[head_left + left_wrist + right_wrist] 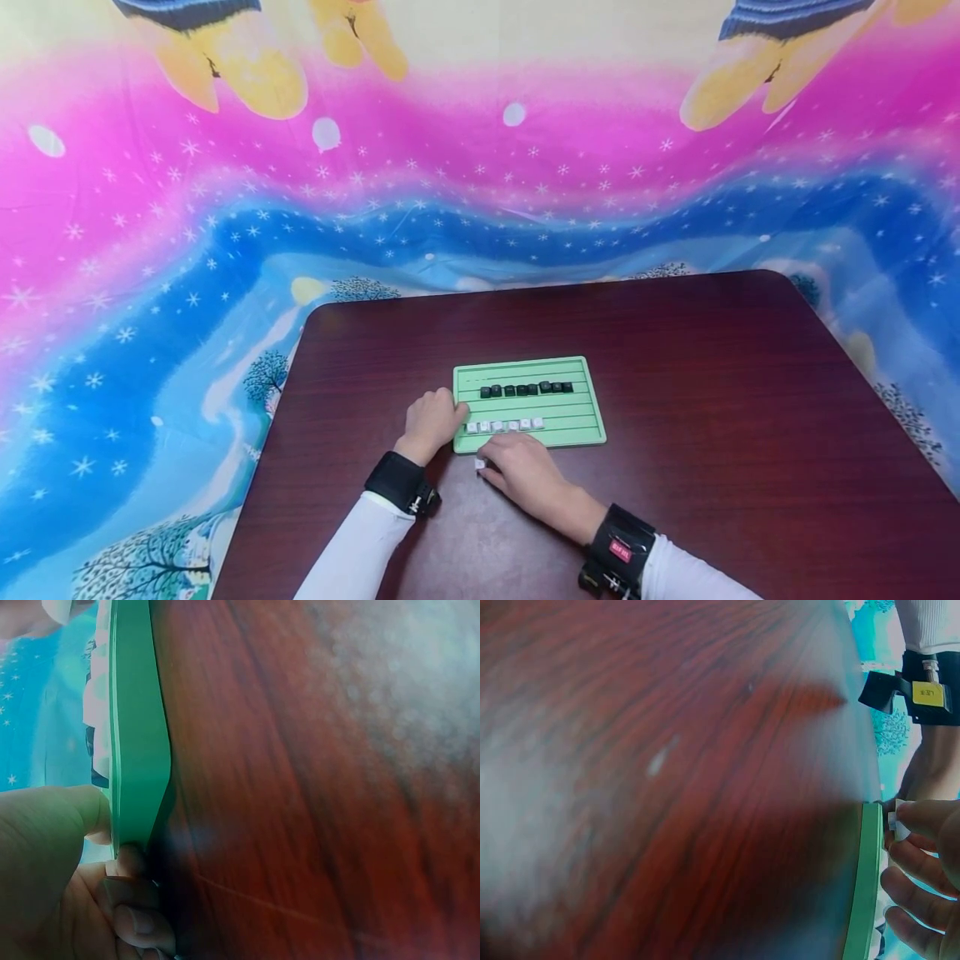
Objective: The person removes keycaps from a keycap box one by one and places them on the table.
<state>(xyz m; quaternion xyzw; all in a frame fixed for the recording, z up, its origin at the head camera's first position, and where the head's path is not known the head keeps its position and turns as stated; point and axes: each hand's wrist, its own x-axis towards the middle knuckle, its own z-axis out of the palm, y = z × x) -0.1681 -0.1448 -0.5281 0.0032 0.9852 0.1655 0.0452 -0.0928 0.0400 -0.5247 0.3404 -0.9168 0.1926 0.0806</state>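
Note:
On the table lies a green ridged tray (573, 423), slightly tilted in the head view. My left hand (433, 419) grips its left edge, thumb over the rim and fingers curled at the side and underneath in the left wrist view. Between thumb and forefinger, my right hand (525, 473) pinches a small white keycap (902, 822) just off the tray's front edge, near the left corner. A row of several white keycaps (498, 427) sits in a front groove. Farther back, several black keycaps (521, 390) stand in another row.
The dark wooden table (712, 417) extends around the tray, with rounded far corners. Behind it hangs a printed cloth (480, 167) in pink and blue. Both wrists wear black straps with small cameras.

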